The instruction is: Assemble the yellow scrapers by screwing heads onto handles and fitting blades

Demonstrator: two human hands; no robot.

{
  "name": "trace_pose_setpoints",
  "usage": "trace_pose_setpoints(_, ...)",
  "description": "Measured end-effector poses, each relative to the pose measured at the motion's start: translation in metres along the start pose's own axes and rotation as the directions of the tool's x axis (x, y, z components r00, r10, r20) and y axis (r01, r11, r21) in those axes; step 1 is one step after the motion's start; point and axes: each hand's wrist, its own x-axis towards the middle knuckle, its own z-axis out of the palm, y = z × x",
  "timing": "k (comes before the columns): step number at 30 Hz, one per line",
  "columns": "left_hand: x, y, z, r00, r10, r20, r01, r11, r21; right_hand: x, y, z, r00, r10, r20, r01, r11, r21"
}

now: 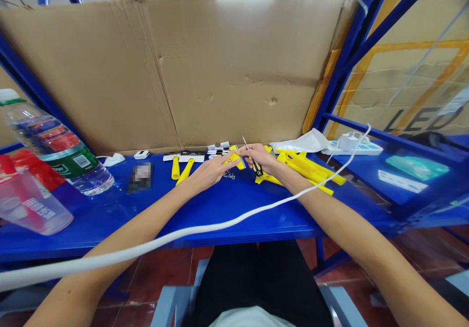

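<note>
My left hand [210,174] is closed on a yellow plastic scraper [234,157], its fingers around the head end. My right hand [263,157] grips a screwdriver [258,169] with a black and yellow handle; its metal shaft points up and away. The right fingertips meet the scraper's edge. Small screws [229,175] lie in a loose pile just below the hands. To the left rest yellow-handled scrapers [185,171] with black and white heads. Several yellow plastic handles [304,165] are heaped right of my right hand.
A white cable [234,222] crosses in front of my forearms to a power strip [361,147]. At left stand a water bottle [69,158] and a plastic cup [34,205]. A dark, blurred-out object [139,176] lies on the blue table [234,214]. Cardboard [234,73] rises behind.
</note>
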Motion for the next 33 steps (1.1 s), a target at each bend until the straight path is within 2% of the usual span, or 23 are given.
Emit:
trace_pose_setpoints(3, 0.0, 0.003, -0.002, 0.999, -0.04, 0.013, 0.04, 0.999, -0.001, -0.001, -0.002, 0.001, 1.0, -0.01, -0.007, 0.01, 1.0, 0.012)
trace_pose_setpoints(5, 0.002, 0.004, -0.001, 0.997, -0.073, -0.023, 0.071, 0.994, -0.077, -0.001, -0.003, 0.002, 1.0, -0.024, -0.007, 0.024, 0.999, 0.026)
trace_pose_setpoints(7, 0.005, 0.004, -0.001, 0.983, -0.146, -0.112, 0.117, 0.965, -0.234, 0.0, -0.003, 0.002, 0.999, -0.043, -0.026, 0.045, 0.998, 0.052)
trace_pose_setpoints(9, 0.009, 0.003, -0.001, 0.941, -0.278, -0.194, 0.167, 0.879, -0.446, 0.003, -0.003, 0.002, 0.994, -0.074, -0.082, 0.08, 0.994, 0.069)
trace_pose_setpoints(11, 0.013, 0.001, -0.004, 0.874, -0.443, -0.2, 0.202, 0.705, -0.68, 0.005, -0.001, 0.001, 0.981, -0.122, -0.153, 0.127, 0.992, 0.024)
trace_pose_setpoints(14, 0.016, -0.006, -0.014, 0.786, -0.616, -0.055, 0.177, 0.309, -0.935, 0.006, 0.003, -0.003, 0.962, -0.22, -0.164, 0.191, 0.965, -0.178)
trace_pose_setpoints(15, 0.016, -0.009, -0.018, 0.773, -0.634, -0.006, 0.15, 0.192, -0.97, 0.006, 0.005, -0.005, 0.961, -0.247, -0.125, 0.209, 0.943, -0.26)
trace_pose_setpoints(16, 0.016, -0.012, -0.022, 0.771, -0.636, 0.024, 0.122, 0.111, -0.986, 0.006, 0.006, -0.006, 0.96, -0.271, -0.069, 0.233, 0.912, -0.338)
trace_pose_setpoints(17, 0.015, -0.015, -0.026, 0.778, -0.627, 0.037, 0.102, 0.067, -0.993, 0.006, 0.007, -0.007, 0.956, -0.292, 0.004, 0.269, 0.873, -0.408)
trace_pose_setpoints(19, 0.012, -0.021, -0.035, 0.802, -0.596, 0.04, 0.097, 0.064, -0.993, 0.006, 0.01, -0.009, 0.931, -0.319, 0.177, 0.365, 0.787, -0.498)
trace_pose_setpoints(21, 0.009, -0.025, -0.041, 0.827, -0.561, 0.048, 0.128, 0.104, -0.986, 0.006, 0.013, -0.009, 0.887, -0.303, 0.348, 0.452, 0.725, -0.52)
trace_pose_setpoints(24, 0.005, -0.026, -0.046, 0.843, -0.534, 0.067, 0.159, 0.128, -0.979, 0.008, 0.017, -0.009, 0.832, -0.211, 0.513, 0.495, 0.7, -0.515)
trace_pose_setpoints(27, 0.003, -0.024, -0.047, 0.845, -0.528, 0.087, 0.15, 0.078, -0.986, 0.01, 0.022, -0.008, 0.808, -0.159, 0.567, 0.502, 0.688, -0.524)
trace_pose_setpoints(31, 0.004, -0.02, -0.048, 0.85, -0.515, 0.112, 0.156, 0.043, -0.987, 0.011, 0.025, -0.008, 0.809, -0.168, 0.563, 0.507, 0.684, -0.524)
trace_pose_setpoints(33, 0.006, -0.017, -0.049, 0.841, -0.524, 0.135, 0.143, -0.026, -0.989, 0.011, 0.025, -0.008, 0.809, -0.17, 0.562, 0.504, 0.694, -0.515)
